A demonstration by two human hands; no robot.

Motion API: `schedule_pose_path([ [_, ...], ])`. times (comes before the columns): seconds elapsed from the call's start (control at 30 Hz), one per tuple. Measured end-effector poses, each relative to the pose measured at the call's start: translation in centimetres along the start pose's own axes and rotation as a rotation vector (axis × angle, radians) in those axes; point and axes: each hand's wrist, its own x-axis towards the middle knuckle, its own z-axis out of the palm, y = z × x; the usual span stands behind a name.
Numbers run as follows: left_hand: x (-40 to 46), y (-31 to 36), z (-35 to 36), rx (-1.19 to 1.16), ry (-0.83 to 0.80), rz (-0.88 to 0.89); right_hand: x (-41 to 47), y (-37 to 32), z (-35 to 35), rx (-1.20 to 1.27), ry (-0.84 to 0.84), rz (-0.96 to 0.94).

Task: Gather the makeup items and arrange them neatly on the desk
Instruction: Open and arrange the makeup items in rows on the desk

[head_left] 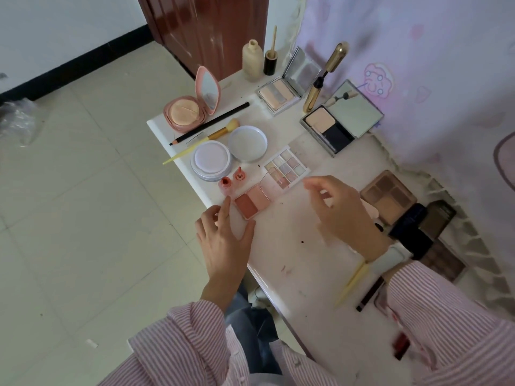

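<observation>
The left hand [223, 232] lay at the desk's [295, 246] near edge, fingers loosely spread and holding nothing, its forefinger and thumb touching the blush palette [252, 201]. The right hand [337, 210] hovered blurred above the desk, fingers relaxed and empty, just beside the eyeshadow palette [285, 168]. Behind them stood two small red bottles [231, 178], a powder jar [210, 160] and its lid [247, 143]
</observation>
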Motion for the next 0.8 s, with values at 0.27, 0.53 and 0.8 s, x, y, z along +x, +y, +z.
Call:
schedule_pose_path([
  [0.27, -4.3, 1.5, 0.4, 0.041, -0.005, 0.342, -4.0, 5.3, -3.5, -0.732, -0.289, -0.301],
  [0.53, -5.8, 1.8, 1.2, 0.234, -0.227, 0.479, -2.9, 4.2, -2.5, -0.873, -0.085, -0.571],
  [0.8, -5.0, 4.3, -1.4, -0.236, -0.471, 0.101, -5.6, -0.6, -4.9, 0.34, 0.093, 0.052],
])
